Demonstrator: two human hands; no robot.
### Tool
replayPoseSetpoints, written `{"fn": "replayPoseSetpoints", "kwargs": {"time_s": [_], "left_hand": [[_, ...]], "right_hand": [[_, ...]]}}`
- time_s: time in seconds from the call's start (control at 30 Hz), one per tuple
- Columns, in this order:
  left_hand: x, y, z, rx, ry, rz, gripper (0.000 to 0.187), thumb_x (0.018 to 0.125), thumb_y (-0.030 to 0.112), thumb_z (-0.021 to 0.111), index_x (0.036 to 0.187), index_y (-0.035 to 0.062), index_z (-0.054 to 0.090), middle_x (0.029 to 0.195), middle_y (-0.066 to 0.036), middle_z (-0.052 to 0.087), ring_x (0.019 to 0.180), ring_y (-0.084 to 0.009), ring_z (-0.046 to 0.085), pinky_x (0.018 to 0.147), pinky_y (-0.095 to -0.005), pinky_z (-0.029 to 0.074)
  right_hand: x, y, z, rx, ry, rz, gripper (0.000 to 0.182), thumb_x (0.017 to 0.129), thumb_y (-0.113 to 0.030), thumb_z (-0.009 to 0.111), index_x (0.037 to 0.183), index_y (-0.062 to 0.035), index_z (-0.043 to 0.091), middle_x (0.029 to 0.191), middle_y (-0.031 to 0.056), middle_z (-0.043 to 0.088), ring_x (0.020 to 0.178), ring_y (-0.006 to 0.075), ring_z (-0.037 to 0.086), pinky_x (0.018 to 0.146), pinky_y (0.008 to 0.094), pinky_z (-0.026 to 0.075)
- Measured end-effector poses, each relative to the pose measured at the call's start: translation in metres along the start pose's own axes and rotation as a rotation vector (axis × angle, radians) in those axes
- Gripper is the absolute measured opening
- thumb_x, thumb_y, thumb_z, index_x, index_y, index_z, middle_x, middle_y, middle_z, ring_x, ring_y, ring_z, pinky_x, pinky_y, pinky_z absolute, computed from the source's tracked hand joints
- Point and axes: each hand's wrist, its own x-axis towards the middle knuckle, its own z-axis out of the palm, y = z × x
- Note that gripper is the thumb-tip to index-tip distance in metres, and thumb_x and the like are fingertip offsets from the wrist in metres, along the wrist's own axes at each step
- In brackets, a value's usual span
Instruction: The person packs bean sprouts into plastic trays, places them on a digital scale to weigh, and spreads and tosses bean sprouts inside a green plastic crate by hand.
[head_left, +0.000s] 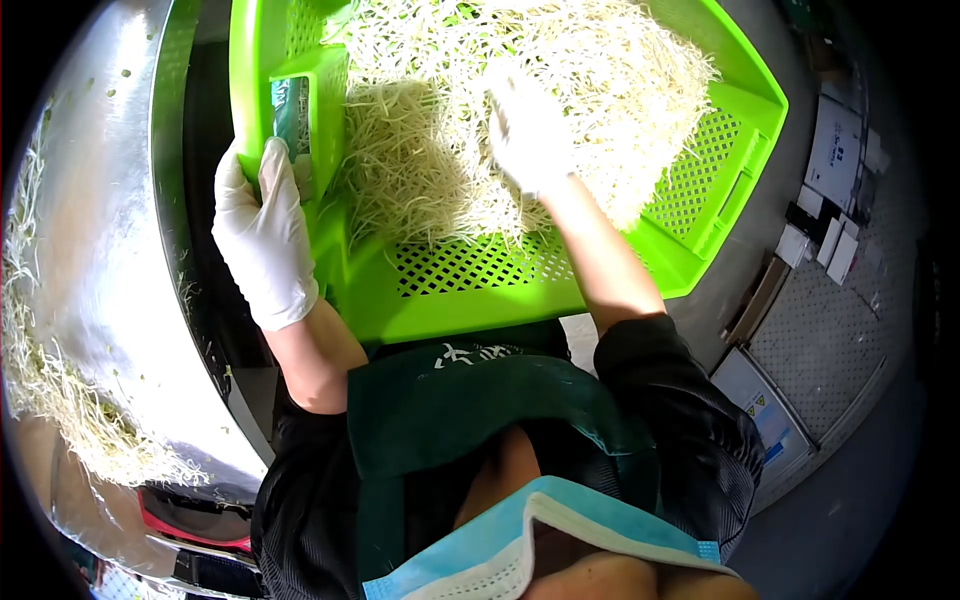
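Note:
A bright green plastic basket (440, 310) with latticed walls is in front of my body. It holds a big heap of pale bean sprouts (400, 160), piled highest at the back and right. My left hand (262, 235), in a white glove, grips the basket's left rim beside the handle opening, thumb on the inner side. My right hand (528, 130), also gloved in white, is in among the sprouts near the middle of the heap. Glare and blur wash out its fingers, so whether they are holding sprouts cannot be made out.
To the left is a shiny metal table (110, 250) with loose sprouts (95, 420) scattered along its far edge. A red-edged dark object (195, 520) is below it. On the right, white boxes (835, 150) and a panel with yellow warning labels (765, 415) stand near the floor.

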Motion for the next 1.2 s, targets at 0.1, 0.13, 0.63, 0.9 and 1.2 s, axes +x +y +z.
{"fn": "replayPoseSetpoints", "kwargs": {"time_s": [0.1,0.13,0.63,0.9,1.2], "left_hand": [[-0.002,0.007,0.003,0.008,0.012,-0.039,0.023,0.09,0.014,0.061,0.11,0.001,0.061,0.076,0.002,0.06,0.063,-0.0029,0.053,0.057,-0.0175,0.043],[-0.001,0.008,0.003,0.017,0.013,-0.05,0.024,0.09,0.014,0.061,0.11,0.0013,0.061,0.076,0.001,0.062,0.063,-0.0029,0.053,0.057,-0.0178,0.043],[0.0,0.003,-0.003,0.138,-0.001,-0.004,0.026,0.089,0.019,0.063,0.11,0.003,0.062,0.073,0.0,0.065,0.066,-0.0031,0.057,0.062,-0.0194,0.046],[-0.003,-0.001,-0.003,0.037,0.005,-0.02,0.025,0.09,0.014,0.062,0.112,0.0025,0.06,0.079,0.0,0.063,0.066,-0.0025,0.055,0.061,-0.0181,0.045],[-0.004,0.007,0.001,0.01,-0.002,-0.043,0.026,0.09,0.011,0.061,0.114,0.0012,0.059,0.084,-0.001,0.063,0.068,-0.004,0.056,0.064,-0.0183,0.047]], "right_hand": [[-0.061,-0.024,0.013,0.118,-0.063,-0.211,0.044,0.076,-0.005,0.06,0.12,-0.0063,0.055,0.106,0.0186,0.06,0.087,0.0336,0.06,0.074,0.0387,0.052],[-0.071,-0.033,0.003,0.118,-0.061,-0.215,0.044,0.076,-0.005,0.06,0.12,-0.0063,0.055,0.106,0.0186,0.06,0.087,0.0336,0.06,0.074,0.0387,0.052],[0.089,-0.03,-0.126,-0.388,0.099,0.335,0.037,0.088,-0.039,0.051,0.108,-0.0102,0.062,0.098,0.011,0.066,0.087,0.0282,0.062,0.079,0.0406,0.048],[0.078,0.007,-0.108,-0.475,-0.027,0.269,0.046,0.088,-0.047,0.046,0.119,-0.0155,0.059,0.111,0.0084,0.065,0.094,0.0249,0.064,0.082,0.0377,0.049],[0.035,-0.01,-0.029,-0.015,-0.275,0.046,0.049,0.085,-0.049,0.051,0.121,-0.0158,0.056,0.101,0.0143,0.065,0.093,0.0323,0.061,0.083,0.0436,0.048]]}}
